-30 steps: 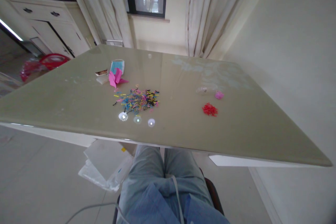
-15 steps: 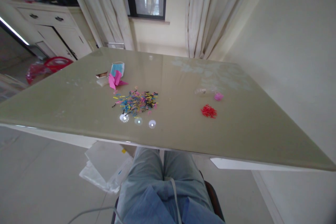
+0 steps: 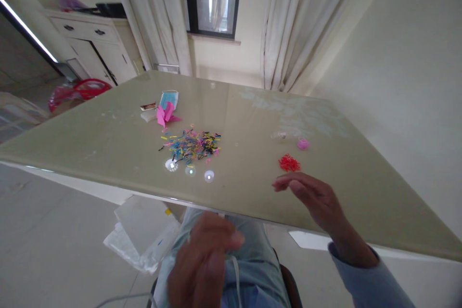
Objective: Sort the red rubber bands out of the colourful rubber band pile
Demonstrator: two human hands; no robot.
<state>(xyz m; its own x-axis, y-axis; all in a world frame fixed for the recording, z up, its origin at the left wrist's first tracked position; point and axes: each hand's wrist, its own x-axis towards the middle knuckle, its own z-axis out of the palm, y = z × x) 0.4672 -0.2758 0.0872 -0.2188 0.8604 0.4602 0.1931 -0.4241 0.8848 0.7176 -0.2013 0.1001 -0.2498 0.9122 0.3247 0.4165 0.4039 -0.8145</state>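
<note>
My right hand (image 3: 315, 197) is over the near right of the table, fingers stretched out and nothing in it. Just beyond its fingertips lies a small pile of red rubber bands (image 3: 289, 163). Low in the middle, above my lap and off the table's front edge, is my left hand (image 3: 205, 260). It is somewhat blurred, its fingers loosely bent and apart, with nothing visible in it. A larger heap of small multicoloured bands (image 3: 193, 145) lies left of centre on the table (image 3: 249, 187), touched by neither hand.
Behind the heap are a pink folded paper piece (image 3: 166, 114), a blue face mask (image 3: 169, 100) and a small wrapper (image 3: 147, 106). A pink item (image 3: 302, 144) and a clear plastic piece (image 3: 279, 135) lie beyond the red bands. Bright round spots show near the heap.
Both hands have come into view from below, the right reaching over the table toward the red bands. The view has tilted slightly; the things on the table look unmoved.
</note>
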